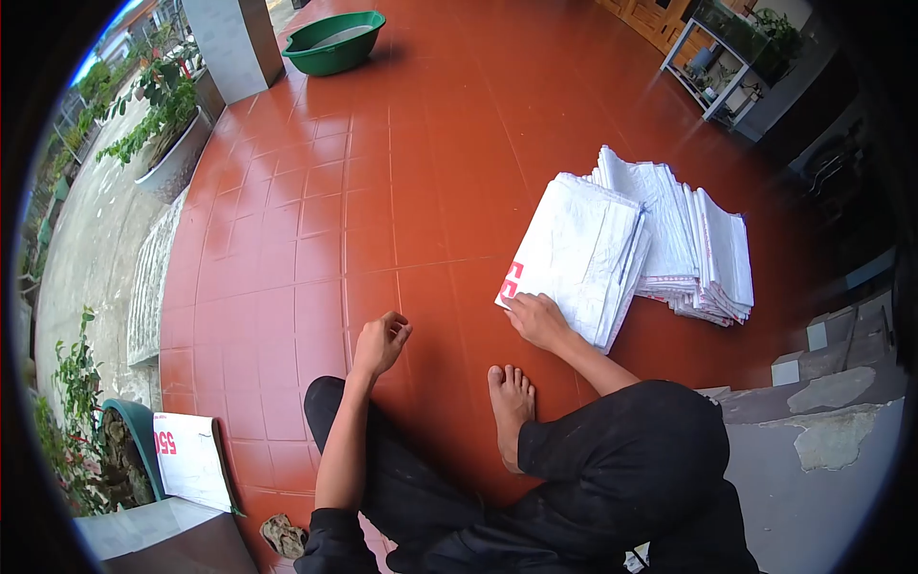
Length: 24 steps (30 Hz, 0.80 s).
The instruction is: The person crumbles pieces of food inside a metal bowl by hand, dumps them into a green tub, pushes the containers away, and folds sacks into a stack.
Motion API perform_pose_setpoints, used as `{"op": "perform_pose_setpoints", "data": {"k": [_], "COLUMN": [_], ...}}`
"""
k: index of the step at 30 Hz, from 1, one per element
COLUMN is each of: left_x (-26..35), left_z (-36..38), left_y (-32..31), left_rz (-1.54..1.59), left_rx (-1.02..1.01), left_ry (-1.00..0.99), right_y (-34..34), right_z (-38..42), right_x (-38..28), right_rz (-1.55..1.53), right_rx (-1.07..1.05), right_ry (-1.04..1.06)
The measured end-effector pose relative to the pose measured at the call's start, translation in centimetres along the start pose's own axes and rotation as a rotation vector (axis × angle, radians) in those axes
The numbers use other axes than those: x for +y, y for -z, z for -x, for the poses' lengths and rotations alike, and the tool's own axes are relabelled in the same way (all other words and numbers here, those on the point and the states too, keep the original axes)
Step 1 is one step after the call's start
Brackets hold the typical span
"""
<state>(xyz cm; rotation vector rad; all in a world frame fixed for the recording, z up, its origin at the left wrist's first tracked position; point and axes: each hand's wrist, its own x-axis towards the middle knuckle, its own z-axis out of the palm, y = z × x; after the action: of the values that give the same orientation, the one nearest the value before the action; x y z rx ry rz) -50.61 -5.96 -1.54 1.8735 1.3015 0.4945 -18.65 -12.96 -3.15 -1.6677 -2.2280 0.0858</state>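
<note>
My right hand is at the near left corner of a folded white woven sack with red print, its fingers closed on the edge. That sack lies on top of others at the left of the pile. Further folded white sacks are stacked behind and to the right, overlapping one another. Over the red tiles between my knees and the pile, my left hand hangs with its fingers curled in and nothing visible in them.
A green basin stands on the red tiled floor near a pillar. Another folded white sack with red print lies at lower left, near a crumpled brown cloth-like thing. Potted plants line the left edge. A white-framed stand is at upper right.
</note>
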Motion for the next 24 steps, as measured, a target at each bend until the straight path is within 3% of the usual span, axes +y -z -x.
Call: {"op": "perform_pose_setpoints", "data": {"k": [3, 5, 10, 11, 12, 14, 16, 18, 20, 24], "left_x": [-0.6, -0.7, -0.8, -0.8, -0.9, -1.2, -1.1, -1.1, -0.8, 0.0], "left_z": [-0.1, 0.4, 0.5, 0.4, 0.2, -0.3, -0.5, -0.2, -0.1, -0.3], "left_y": [-0.4, -0.4, -0.3, -0.2, -0.4, -0.8, -1.1, -1.3, -1.5, -1.2], "left_rz": [-0.022, -0.105, -0.181, -0.185, -0.184, -0.18, -0.189, -0.201, -0.222, -0.197], "left_rx": [0.052, 0.032, -0.012, -0.009, -0.009, 0.03, 0.013, -0.006, -0.027, 0.022], "left_ry": [-0.009, -0.04, -0.036, -0.035, -0.036, -0.048, -0.061, -0.067, -0.088, -0.124], "right_y": [-2.0, -2.1, -1.9, -2.6, -3.7, -5.2, -5.2, -5.2, -5.3, -1.6], "right_z": [1.3, 1.6, 3.6, 4.4, 4.8, 5.4, 4.7, 3.7, 2.6, -0.2], "right_x": [-3.3, -3.7, 0.0, 1.3, 2.5, 4.1, 4.6, 4.3, 2.6, -3.7], "right_rz": [-0.088, -0.143, -0.042, -0.045, -0.044, 0.05, 0.078, -0.208, -0.188, -0.272], "right_rx": [-0.096, 0.033, 0.462, 0.402, 0.402, 0.225, 0.2, 0.124, 0.269, 0.27], "right_ry": [0.122, 0.018, -0.531, -0.713, -0.713, -0.966, -0.95, -0.976, -0.707, -0.241]}}
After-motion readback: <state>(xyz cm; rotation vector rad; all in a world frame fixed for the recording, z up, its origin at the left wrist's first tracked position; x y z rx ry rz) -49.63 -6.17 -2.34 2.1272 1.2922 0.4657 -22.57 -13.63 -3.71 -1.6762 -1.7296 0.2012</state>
